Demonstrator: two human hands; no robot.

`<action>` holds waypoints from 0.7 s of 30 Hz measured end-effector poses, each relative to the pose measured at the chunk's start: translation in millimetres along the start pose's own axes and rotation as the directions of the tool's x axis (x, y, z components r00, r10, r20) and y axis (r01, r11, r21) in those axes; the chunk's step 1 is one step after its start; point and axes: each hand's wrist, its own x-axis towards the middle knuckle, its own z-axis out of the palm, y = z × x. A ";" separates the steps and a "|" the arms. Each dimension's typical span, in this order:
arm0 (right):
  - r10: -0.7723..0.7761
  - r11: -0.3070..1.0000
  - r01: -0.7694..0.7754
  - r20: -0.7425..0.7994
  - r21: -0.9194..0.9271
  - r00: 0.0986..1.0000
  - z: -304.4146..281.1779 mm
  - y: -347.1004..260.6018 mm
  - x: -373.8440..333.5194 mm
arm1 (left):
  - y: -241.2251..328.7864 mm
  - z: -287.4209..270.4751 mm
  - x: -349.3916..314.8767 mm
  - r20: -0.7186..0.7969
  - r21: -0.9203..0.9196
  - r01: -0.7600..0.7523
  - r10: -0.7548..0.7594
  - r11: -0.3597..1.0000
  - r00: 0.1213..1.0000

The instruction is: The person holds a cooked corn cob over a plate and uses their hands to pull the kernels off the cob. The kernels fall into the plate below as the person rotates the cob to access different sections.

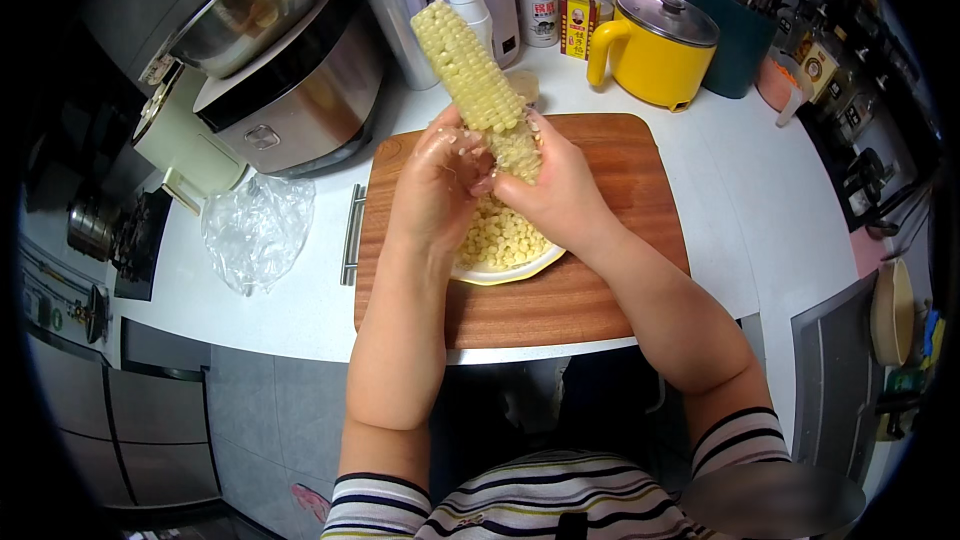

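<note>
A pale yellow corn cob (470, 70) is held up at a slant above the cutting board, its far end leaning left. Rows of kernels cover its upper part, while the end near my hands is partly stripped. My right hand (555, 175) is closed around that lower end, thumb pressed along it. My left hand (435, 170) is closed against the cob's left side, fingers curled and partly hidden, with bits of kernel stuck to the skin. Directly below, a plate with a pale yellow rim (510, 275) bears a heap of loose corn kernels (505, 238).
The plate rests on a wooden cutting board (610, 290). To the left lie a crumpled clear plastic bag (258, 230) and a rice cooker (290, 90) topped by a metal bowl (250, 15). White spray bottles (540, 0) and a yellow electric pot (655, 55) stand behind.
</note>
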 end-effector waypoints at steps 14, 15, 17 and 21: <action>0.003 0.999 -0.002 -0.027 0.033 1.000 1.0 4.1 3.3 | -1.3 -1.4 2.3 0.023 0.057 -0.030 0.028 0.998 0.999; 0.004 1.000 -0.004 -0.026 0.012 1.000 1.0 3.6 2.8 | -1.6 -1.9 2.2 0.027 0.041 -0.023 0.022 0.999 0.999; 0.008 0.999 -0.008 -0.026 -0.031 1.000 0.4 1.2 1.9 | -2.0 -3.3 2.3 0.036 0.011 -0.009 0.008 1.000 0.999; 0.012 1.000 -0.012 -0.012 -0.006 1.000 1.5 1.6 0.9 | -3.9 -3.8 3.7 0.022 0.045 -0.032 0.031 0.998 0.999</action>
